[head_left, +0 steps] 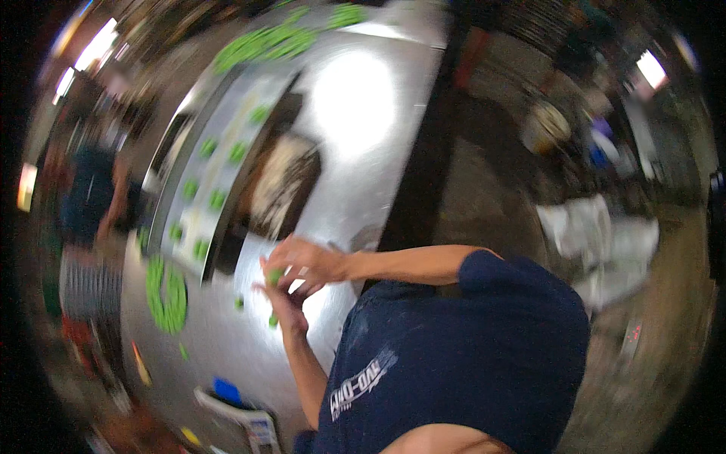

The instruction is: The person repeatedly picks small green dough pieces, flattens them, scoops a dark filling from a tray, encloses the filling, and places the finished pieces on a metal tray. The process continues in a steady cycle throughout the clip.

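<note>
My right hand (311, 261) comes in from the right and curves over my left hand (289, 306), which reaches up from below. Between their fingers is a small bright green lump (275, 277) that looks like dough; blur hides its exact shape. Under the hands is a shiny metal table (249, 352). Two small green pieces lie close by: one green piece (240, 303) left of my hands, another green piece (273, 320) beside my left wrist. Just beyond, a long pale tray or belt (198, 170) carries green balls (218, 199) in two rows.
Green strands form a loop (166, 299) at the left; more green strips (265, 44) lie at the far end. A dark recess beside the belt holds pale powdery material (281, 185). Another person (91, 189) stands across the table. White sacks (601, 238) and a bucket (546, 127) are at the right.
</note>
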A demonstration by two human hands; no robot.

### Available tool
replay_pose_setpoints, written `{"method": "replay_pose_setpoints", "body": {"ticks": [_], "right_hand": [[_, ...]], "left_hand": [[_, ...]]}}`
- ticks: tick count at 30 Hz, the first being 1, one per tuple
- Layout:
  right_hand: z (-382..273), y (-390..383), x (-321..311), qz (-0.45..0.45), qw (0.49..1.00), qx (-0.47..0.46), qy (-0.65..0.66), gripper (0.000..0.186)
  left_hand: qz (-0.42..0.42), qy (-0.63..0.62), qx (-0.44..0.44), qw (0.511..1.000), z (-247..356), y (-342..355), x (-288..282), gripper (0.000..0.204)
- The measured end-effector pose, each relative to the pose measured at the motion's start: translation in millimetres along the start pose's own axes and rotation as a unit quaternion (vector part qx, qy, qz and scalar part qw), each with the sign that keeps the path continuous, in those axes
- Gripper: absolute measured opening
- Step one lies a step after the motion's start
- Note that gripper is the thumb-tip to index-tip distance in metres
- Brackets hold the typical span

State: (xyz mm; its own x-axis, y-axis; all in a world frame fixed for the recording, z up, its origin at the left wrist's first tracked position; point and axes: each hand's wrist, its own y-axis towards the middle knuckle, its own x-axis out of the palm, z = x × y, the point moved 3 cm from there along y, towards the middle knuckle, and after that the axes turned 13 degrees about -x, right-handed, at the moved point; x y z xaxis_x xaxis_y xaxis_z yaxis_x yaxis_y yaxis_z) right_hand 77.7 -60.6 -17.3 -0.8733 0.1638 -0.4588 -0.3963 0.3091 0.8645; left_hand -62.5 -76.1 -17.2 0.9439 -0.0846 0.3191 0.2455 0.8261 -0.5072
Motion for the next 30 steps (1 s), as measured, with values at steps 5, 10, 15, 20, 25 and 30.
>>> {"method": "replay_pose_setpoints", "body": {"ticks": [5, 10, 15, 20, 25, 30], "right_hand": [[10, -49, -11, -0.019, 0.975, 0.221, 0.024, 0.036], [20, -124, 1, -0.295, 0.899, 0.323, -0.015, 0.064], [44, -137, 21, -0.306, 0.847, 0.413, 0.132, 0.038], [55, -96, 55, -0.337, 0.811, 0.416, 0.237, 0.034], [53, -58, 82, -0.361, 0.802, 0.391, 0.272, 0.033], [44, -49, 91, -0.367, 0.786, 0.403, 0.293, 0.035]], "left_hand": [[0.097, -0.004, 0.035, 0.995, -19, -11, -49, 0.073], [0.216, -0.066, 0.039, 0.973, -64, -32, -129, 0.053], [0.332, -0.107, 0.037, 0.937, -103, -28, -200, 0.047], [0.391, 0.03, 0.054, 0.918, -95, 46, -237, 0.04], [0.472, 0.364, 0.199, 0.778, -84, 123, -271, 0.044], [0.451, 0.393, 0.19, 0.778, -77, 133, -283, 0.009]]}}
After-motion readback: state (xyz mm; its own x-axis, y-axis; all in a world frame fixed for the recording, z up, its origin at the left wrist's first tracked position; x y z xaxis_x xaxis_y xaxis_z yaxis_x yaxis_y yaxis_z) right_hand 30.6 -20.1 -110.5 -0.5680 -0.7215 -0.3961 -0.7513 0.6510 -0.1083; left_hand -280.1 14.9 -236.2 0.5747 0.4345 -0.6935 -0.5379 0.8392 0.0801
